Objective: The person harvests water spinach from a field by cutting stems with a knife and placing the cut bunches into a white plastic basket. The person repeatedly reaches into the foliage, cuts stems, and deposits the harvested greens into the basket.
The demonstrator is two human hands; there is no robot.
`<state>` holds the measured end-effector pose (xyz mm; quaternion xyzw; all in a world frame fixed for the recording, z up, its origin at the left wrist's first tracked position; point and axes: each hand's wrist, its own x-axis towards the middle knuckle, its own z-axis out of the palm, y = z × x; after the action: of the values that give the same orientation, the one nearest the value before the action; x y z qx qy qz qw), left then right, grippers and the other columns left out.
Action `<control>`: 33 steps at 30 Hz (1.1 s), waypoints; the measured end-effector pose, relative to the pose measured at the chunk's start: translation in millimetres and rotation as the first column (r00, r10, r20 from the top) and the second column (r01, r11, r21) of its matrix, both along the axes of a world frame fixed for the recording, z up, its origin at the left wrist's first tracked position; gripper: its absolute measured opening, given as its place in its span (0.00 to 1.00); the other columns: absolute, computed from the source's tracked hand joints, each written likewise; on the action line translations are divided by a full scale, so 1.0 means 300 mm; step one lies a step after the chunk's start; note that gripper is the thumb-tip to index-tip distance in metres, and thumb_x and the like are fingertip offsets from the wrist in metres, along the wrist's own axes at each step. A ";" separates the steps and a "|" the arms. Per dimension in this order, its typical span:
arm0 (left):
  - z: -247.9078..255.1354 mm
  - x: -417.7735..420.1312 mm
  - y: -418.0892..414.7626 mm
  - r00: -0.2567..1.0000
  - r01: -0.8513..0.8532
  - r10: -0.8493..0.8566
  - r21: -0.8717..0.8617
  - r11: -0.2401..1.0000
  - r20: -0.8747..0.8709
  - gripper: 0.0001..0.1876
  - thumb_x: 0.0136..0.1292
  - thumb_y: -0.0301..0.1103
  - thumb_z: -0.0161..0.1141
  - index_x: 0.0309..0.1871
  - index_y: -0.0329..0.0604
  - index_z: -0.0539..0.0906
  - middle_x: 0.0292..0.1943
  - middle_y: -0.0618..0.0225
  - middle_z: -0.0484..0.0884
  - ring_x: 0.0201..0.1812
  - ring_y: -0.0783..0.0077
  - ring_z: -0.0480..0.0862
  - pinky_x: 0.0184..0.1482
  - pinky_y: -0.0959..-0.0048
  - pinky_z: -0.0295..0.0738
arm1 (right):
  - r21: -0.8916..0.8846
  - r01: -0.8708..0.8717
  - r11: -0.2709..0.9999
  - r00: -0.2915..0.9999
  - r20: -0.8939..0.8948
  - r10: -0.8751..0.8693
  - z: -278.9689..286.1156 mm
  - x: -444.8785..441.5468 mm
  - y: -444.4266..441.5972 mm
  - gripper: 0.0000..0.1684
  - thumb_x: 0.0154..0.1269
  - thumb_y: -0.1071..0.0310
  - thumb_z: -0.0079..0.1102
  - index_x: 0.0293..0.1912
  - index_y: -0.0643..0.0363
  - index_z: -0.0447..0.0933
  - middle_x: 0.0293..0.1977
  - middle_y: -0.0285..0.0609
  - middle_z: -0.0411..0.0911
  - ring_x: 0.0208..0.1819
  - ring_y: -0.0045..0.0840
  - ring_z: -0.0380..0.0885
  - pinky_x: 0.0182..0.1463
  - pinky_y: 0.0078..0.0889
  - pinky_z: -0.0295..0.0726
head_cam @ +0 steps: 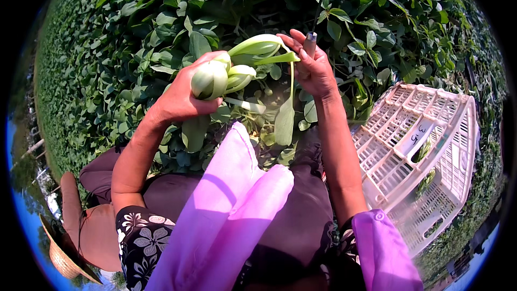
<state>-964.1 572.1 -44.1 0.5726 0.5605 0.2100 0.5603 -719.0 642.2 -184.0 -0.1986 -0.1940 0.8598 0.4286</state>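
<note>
Pale green, bulbous leafy vegetable heads (pixel 209 80) rest in my left hand (pixel 181 93), whose fingers wrap around them. My right hand (pixel 313 66) grips the handle of a knife (pixel 309 44) with a metal collar; its dark, narrow blade points up and away, over the foliage. The fingers of that hand are beside the stalk ends of the vegetables, and whether they touch is hard to tell. A single leaf on a thin stalk (pixel 284 121) hangs down between my hands. Below the held heads, a pale cut-looking stalk (pixel 246 105) lies over the plants.
Dense leafy plants (pixel 161 20) surround my hands. At the right stands a white slatted plastic crate (pixel 404 137) bearing handwritten marks, with greens visible through its openings. Another person (pixel 97 234) is at the lower left, near a straw hat (pixel 66 256). Pink cloth (pixel 226 210) hangs in front of me.
</note>
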 end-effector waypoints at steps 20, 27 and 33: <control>-0.070 0.050 0.018 0.894 -0.014 0.212 -0.449 0.893 0.395 0.44 0.41 0.33 0.66 0.67 0.36 0.63 0.45 0.58 0.78 0.38 0.67 0.79 0.47 0.69 0.73 | 0.421 0.052 0.906 0.726 0.607 -0.324 0.017 0.253 -0.054 0.33 0.53 0.65 0.69 0.58 0.65 0.71 0.63 0.44 0.65 0.55 0.25 0.71 0.56 0.26 0.71; -0.182 0.096 0.004 0.651 0.110 0.406 -0.610 0.785 0.641 0.30 0.46 0.26 0.60 0.58 0.35 0.69 0.42 0.57 0.79 0.41 0.64 0.80 0.47 0.67 0.76 | 0.276 -0.070 0.959 0.890 0.451 -0.065 0.107 0.159 -0.020 0.31 0.58 0.64 0.66 0.58 0.67 0.70 0.43 0.38 0.78 0.42 0.19 0.75 0.50 0.20 0.71; -0.149 0.021 0.025 0.874 -0.475 0.478 -0.057 0.878 0.090 0.25 0.50 0.33 0.66 0.52 0.37 0.75 0.40 0.68 0.78 0.41 0.77 0.77 0.47 0.75 0.71 | 0.282 -0.302 0.911 -0.165 0.925 -0.341 0.276 0.310 -0.035 0.16 0.58 0.65 0.63 0.43 0.66 0.77 0.25 0.27 0.74 0.28 0.13 0.70 0.35 0.17 0.69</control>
<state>-957.8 579.7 -88.8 0.3962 0.6584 0.3608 0.5285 -625.8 631.7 -101.2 -0.6901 -0.6236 0.3259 0.1694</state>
